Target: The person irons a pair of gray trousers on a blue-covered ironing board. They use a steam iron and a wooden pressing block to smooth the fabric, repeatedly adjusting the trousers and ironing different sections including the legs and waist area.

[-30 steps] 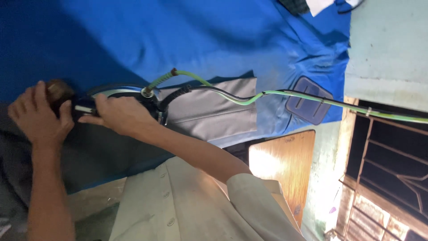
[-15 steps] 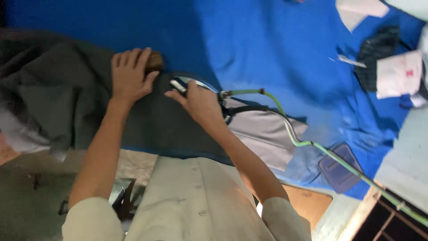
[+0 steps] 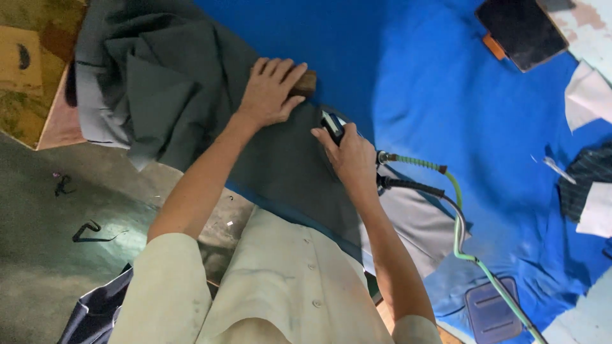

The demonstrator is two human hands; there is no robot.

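The person's left hand point(image 3: 271, 92) lies flat with its fingers spread on the dark grey cloth point(image 3: 191, 108), and its fingertips rest on a small wooden block point(image 3: 306, 83) at the cloth's edge, near the top middle of the frame. The right hand point(image 3: 349, 153) has its grip wrapped tight around the handle of a steam iron point(image 3: 333, 125), which sits on the grey cloth in the middle of the frame. A green hose point(image 3: 456, 210) and a black cord point(image 3: 411, 185) run from the iron down to the lower right. Compared with half a second ago, both hands look about the same: one pressing down, one holding the iron. What differs is the view, since the head has turned and more of the bunched cloth in the upper left now shows. A second ago the hands sat far over at the left of the frame, so the pressing seems to carry on along the same piece. All of this rests on a tabletop covered in blue fabric point(image 3: 446, 95). A dark flat pad point(image 3: 523, 28) lies in the upper right, and a blue-grey iron rest point(image 3: 489, 312) in the lower right.
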